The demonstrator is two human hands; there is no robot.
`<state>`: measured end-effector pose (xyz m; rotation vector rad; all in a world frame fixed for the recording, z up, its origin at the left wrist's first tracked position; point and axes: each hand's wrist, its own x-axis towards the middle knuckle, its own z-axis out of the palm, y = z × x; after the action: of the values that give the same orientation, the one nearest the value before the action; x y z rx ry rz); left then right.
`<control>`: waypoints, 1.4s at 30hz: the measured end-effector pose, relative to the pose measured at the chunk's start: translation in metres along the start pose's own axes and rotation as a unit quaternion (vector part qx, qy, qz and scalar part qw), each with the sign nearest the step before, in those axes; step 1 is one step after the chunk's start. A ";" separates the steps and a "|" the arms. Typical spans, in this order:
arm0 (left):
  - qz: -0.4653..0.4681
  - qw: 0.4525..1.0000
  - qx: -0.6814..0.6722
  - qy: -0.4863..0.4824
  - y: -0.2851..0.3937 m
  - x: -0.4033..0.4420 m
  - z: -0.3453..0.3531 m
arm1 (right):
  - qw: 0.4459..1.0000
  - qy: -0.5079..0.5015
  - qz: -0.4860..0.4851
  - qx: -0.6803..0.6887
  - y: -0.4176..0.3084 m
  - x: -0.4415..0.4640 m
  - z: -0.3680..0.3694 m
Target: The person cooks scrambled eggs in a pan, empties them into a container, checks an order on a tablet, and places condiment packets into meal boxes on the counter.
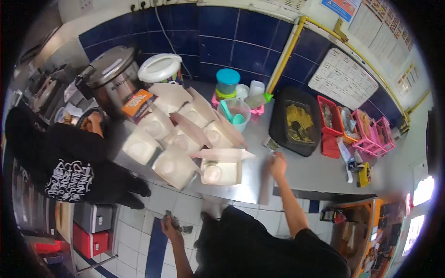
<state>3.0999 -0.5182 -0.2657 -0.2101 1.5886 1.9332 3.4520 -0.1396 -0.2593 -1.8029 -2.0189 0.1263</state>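
Observation:
My right hand (278,165) is over the steel counter, its fingers closed on a small clear packet (271,144) with greenish contents. Low at the left, my left hand (171,228) hangs above the floor, closed around several small clear packets (186,229) with dark contents; their exact kind is too small to make out. Between my hands stands an open cardboard box (230,172) with a round pale item (212,173) inside. More open boxes crowd together to its left, among them one nearest the counter edge (174,167), with similar round pale items in them.
A black tray (277,121) carries a container of yellow food (299,118). Pink and red baskets (371,134) line the right end. Behind the boxes are a clear jug with turquoise spoons (238,119) and a large steel pot (111,69). A co-worker in black (69,162) works at the left.

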 end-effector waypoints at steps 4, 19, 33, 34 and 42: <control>0.029 0.999 -0.012 -0.013 0.001 0.006 0.005 | 0.981 -0.166 0.086 -0.056 0.052 0.025 0.031; 0.040 0.997 0.005 0.071 -0.013 -0.027 0.037 | 0.898 -0.171 -0.287 0.287 -0.198 0.100 -0.127; 0.010 0.997 0.011 0.069 0.014 0.023 0.016 | 0.906 -0.059 -0.417 -0.041 -0.258 0.137 0.057; 0.002 0.998 0.014 0.054 0.007 0.036 0.015 | 0.906 -0.007 -0.423 -0.007 -0.256 0.127 0.039; 0.043 0.993 0.038 0.102 -0.001 0.065 -0.011 | 0.967 0.120 0.103 0.198 -0.118 0.114 -0.018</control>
<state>3.0461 -0.5050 -0.3010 -0.3205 1.8277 1.9634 3.3419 -0.0512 -0.1739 -1.6715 -1.5111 0.3303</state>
